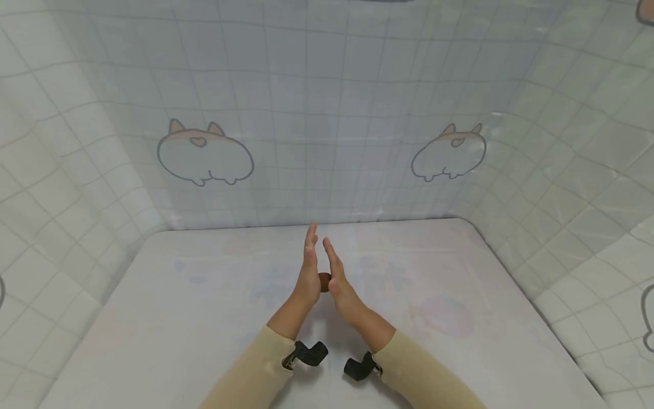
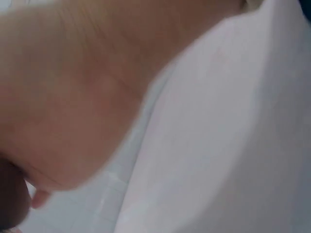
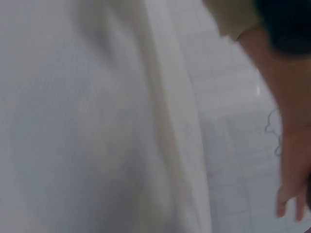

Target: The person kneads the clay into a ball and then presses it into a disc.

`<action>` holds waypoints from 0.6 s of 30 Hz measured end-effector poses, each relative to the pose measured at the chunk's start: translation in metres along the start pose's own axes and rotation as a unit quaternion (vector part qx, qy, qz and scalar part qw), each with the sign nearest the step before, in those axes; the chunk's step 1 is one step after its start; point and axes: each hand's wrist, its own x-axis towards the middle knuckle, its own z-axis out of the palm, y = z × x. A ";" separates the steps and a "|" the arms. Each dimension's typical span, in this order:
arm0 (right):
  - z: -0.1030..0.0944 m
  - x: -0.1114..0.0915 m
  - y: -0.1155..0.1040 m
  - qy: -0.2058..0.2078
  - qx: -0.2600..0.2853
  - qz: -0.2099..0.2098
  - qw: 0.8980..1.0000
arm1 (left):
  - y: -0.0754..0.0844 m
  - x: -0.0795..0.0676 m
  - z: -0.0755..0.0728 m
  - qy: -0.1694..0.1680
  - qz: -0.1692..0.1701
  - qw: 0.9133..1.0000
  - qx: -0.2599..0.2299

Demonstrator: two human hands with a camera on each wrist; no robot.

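Observation:
Between my two palms sits a small brown rounded lump [image 1: 325, 282], pressed from both sides; its exact kind cannot be told. The left hand [image 1: 309, 272] is straight-fingered, pointing away, with its palm against the lump's left side. On the other side the right hand [image 1: 342, 289] leans in, its fingers straight and its palm touching the lump. The fingertips of the two hands stand apart. In the left wrist view the brown lump [image 2: 12, 199] shows large at the lower left corner, below the heel of the hand. Most of it is hidden in the right wrist view.
A pale table [image 1: 204, 295] with faint printed colours lies under the hands. Behind it hangs a white grid-patterned sheet [image 1: 327, 142] with cartoon animal prints, and similar sheets rise at both sides. Dark wrist-camera mounts [image 1: 311, 353] jut from both sleeves.

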 end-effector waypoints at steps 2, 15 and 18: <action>0.000 0.000 -0.004 0.000 0.009 -0.014 1.000 | -0.003 0.000 -0.001 -0.001 -0.010 1.000 0.010; -0.017 0.016 -0.019 0.054 -0.019 -0.028 0.998 | -0.024 -0.015 0.007 -0.071 -0.061 0.993 0.069; -0.021 0.021 -0.015 0.062 -0.028 0.002 0.998 | -0.020 -0.020 0.010 -0.083 -0.072 0.993 0.051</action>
